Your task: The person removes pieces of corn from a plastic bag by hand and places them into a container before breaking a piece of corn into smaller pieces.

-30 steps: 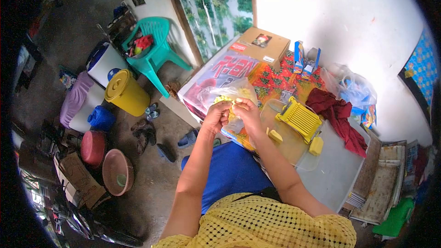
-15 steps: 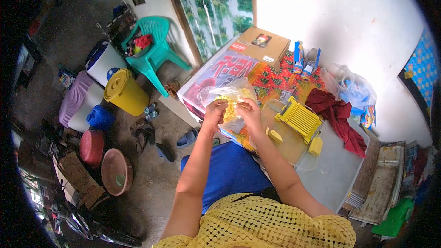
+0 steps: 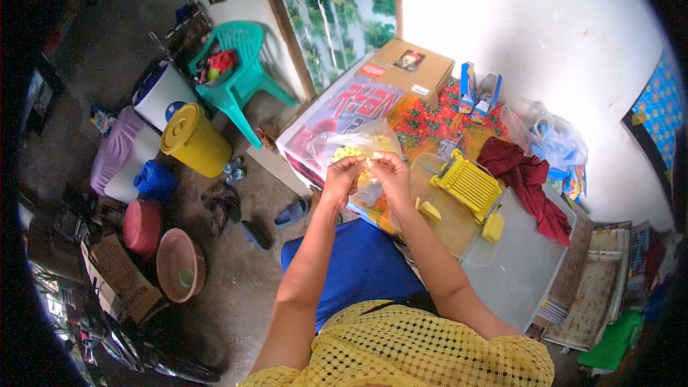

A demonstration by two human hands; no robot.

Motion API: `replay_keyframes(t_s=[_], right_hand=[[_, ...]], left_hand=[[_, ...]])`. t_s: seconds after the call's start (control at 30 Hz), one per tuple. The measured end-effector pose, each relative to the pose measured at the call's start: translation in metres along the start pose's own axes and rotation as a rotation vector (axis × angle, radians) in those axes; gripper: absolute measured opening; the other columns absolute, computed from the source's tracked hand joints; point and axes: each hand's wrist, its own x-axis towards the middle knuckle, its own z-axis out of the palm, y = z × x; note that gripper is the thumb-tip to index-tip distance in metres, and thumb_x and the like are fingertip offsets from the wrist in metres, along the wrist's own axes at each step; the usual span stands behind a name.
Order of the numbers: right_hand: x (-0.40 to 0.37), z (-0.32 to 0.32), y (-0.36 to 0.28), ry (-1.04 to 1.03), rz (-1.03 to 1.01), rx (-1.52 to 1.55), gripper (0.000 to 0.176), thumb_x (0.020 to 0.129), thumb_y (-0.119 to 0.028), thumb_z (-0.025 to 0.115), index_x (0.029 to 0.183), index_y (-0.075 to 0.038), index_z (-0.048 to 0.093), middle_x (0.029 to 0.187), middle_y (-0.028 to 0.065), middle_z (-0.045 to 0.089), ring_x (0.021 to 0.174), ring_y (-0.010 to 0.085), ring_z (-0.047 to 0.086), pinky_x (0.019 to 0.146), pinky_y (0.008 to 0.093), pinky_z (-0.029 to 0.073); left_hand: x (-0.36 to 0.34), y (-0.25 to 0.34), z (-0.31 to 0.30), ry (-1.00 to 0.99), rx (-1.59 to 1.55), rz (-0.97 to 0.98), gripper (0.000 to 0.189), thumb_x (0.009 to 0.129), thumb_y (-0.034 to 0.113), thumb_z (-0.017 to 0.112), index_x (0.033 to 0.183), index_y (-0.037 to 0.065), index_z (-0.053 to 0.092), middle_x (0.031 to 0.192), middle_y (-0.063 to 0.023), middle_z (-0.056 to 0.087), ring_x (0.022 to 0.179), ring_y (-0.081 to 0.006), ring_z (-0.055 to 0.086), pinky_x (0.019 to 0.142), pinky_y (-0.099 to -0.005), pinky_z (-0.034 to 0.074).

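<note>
Since the bits being handled look so small, I'd keep both hands low over the plastic bag [image 3: 374, 135] and pinch with just the tips of thumb and fingers, nice and light, so anything that slips drops onto the yellow pieces [image 3: 346, 151] and not over the near edge of the surface [image 3: 519, 272]. Wrists apart, tips together is a good way to go, imo. Don't squeeze hard either, soft stuff would probably mush.

Right hand [image 3: 390, 172] has thumb and fingers pinching a small pale bit [image 3: 370, 161]. Left hand [image 3: 344, 174] is curled in with its tips bunched right beside it, but I honestly can't tell if that pinch is closed or has anything in it. The yellow pieces are in the bag, just beyond the left hand. Over to the right, the ridged yellow slicer [image 3: 467, 186] rests on the clear tray [image 3: 453, 236], with a yellow chunk [image 3: 430, 211] near its left end.

Compared with the frame just before, the fingertips have come closer together. The gap between them showed a bunch of yellow pieces then, and now it's mostly covered. Slicer, tray and chunk haven't budged, far as I can see.
</note>
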Motion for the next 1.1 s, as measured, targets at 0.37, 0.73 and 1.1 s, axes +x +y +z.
replay_keyframes(t_s=[0.37,0.73,1.1], right_hand=[[-0.006,0.002,-0.006,-0.101,-0.072,-0.088,0.029,0.084,-0.001,0.064,0.111,0.002,0.057,0.103,0.0064,0.064,0.094,0.0114,0.061,0.083,0.0247,0.049],[-0.005,-0.007,-0.007,-0.170,-0.149,-0.174,0.024,0.084,0.001,0.063,0.108,0.003,0.062,0.102,0.0061,0.064,0.093,0.0108,0.060,0.083,0.0240,0.049],[-0.007,-0.009,-0.016,-0.080,0.032,-0.131,0.023,0.085,-0.002,0.062,0.108,0.001,0.064,0.100,0.0061,0.065,0.088,0.0107,0.061,0.079,0.0245,0.050]], left_hand=[[-0.003,0.000,-0.001,-0.051,-0.209,-0.095,0.013,0.085,0.011,0.066,0.094,0.010,0.056,0.053,0.0060,0.040,0.039,-0.0037,0.027,0.036,-0.0204,0.020],[-0.009,0.008,-0.001,-0.107,-0.183,-0.131,0.011,0.084,0.010,0.066,0.085,0.009,0.055,0.054,0.0047,0.042,0.039,-0.0037,0.027,0.036,-0.0203,0.021],[-0.017,0.011,0.003,-0.117,-0.216,-0.146,0.012,0.086,0.013,0.065,0.094,0.007,0.058,0.054,0.0050,0.041,0.040,-0.0038,0.026,0.037,-0.0206,0.021]])
